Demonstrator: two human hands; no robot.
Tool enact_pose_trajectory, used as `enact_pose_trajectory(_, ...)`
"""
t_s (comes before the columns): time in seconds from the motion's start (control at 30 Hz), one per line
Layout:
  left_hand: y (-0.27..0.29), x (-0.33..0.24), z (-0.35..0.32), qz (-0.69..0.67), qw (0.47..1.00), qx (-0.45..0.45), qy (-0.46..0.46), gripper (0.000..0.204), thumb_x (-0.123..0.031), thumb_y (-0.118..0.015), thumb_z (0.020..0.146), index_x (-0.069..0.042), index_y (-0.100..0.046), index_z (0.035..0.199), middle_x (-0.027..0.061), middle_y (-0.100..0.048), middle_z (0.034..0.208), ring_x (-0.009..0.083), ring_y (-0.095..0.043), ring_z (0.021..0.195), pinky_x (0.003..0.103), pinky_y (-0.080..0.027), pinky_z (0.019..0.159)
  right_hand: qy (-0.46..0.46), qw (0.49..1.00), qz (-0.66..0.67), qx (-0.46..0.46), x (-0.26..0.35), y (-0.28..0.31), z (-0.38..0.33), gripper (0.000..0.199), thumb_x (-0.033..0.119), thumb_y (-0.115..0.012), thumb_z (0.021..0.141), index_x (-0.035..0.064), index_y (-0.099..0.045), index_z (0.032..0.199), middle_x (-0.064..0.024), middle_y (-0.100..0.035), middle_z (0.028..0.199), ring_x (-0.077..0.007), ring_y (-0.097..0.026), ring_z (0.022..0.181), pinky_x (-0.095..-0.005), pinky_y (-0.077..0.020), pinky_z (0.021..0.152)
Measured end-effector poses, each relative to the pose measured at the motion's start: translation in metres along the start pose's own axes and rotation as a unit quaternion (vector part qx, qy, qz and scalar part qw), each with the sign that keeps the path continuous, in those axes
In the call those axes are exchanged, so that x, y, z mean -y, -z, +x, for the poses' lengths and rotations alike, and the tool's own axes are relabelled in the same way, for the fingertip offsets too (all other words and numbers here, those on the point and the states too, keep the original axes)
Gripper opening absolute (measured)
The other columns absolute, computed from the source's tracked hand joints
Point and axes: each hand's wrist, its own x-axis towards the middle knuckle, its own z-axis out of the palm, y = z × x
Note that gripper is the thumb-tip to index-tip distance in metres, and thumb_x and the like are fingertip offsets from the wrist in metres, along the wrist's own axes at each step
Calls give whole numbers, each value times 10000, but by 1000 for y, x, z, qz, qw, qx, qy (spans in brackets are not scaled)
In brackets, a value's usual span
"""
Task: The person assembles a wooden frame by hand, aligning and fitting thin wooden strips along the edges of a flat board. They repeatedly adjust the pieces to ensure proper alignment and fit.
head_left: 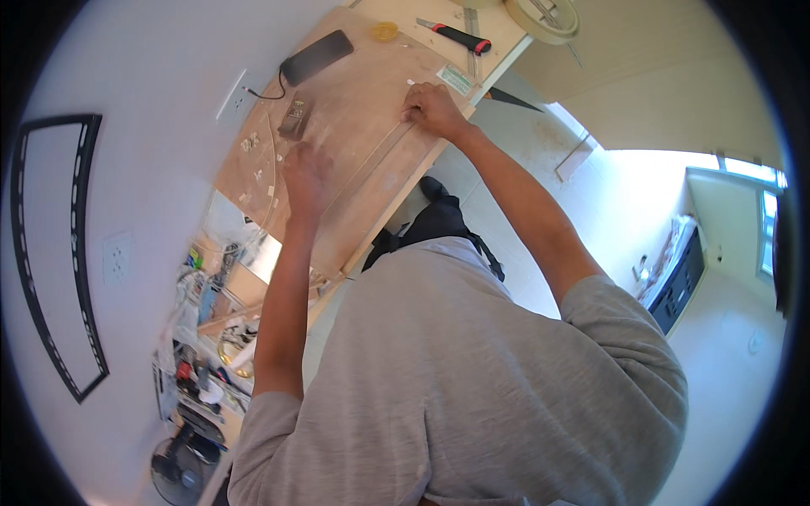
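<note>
While both press flat plywood board (354, 110) — left hand (305, 175) spread open | right hand (432, 110) grip clamped on long clear ruler (371, 160)

1. The wooden board (354, 126) is pale tan – faint reddish grain runs across it.
2. The phone (316, 56) is black, with a black cable.
3. The utility knife (456, 35) has a red-and-black handle.
4. The shirt (472, 379) is plain heather grey.
5. The wall (152, 101) is white – its frame (51, 253) black.
</note>
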Motion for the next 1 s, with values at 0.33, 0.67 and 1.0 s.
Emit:
enact_pose_trajectory(0.33, -14, -45, -68, -115, 987, 26, 113, 433, -136, -814, 747, -28, -688, 1148, 119, -613, 1146, 356, -578, 1100, 479, -465, 926, 130, 986, 108, 8, 22, -5, 8, 237, 287, -756, 875, 105, -747, 1026, -75, -698, 1088, -282, -640, 1067, -445, -461, 912)
enact_pose_trajectory(0.67, -16, -63, -67, -170, 957, -19, 235, 303, -44, -816, 731, -28, -650, 983, 150, -631, 1073, 390, -622, 969, 479, -469, 870, 167, 956, 31, 238, 47, -11, 15, 229, 264, -796, 830, 110, -767, 996, -63, -671, 955, -275, -648, 990, -430, -468, 853)
enact_pose_trajectory(1.0, -28, -71, -79, -115, 964, -73, 226, 307, -65, -813, 743, -58, -648, 1003, 134, -641, 1072, 353, -603, 1037, 470, -442, 872, 242, 948, -4, 205, -20, 45, 21, 230, 264, -752, 869, 123, -773, 1050, -18, -691, 1053, -244, -638, 1072, -419, -461, 913)
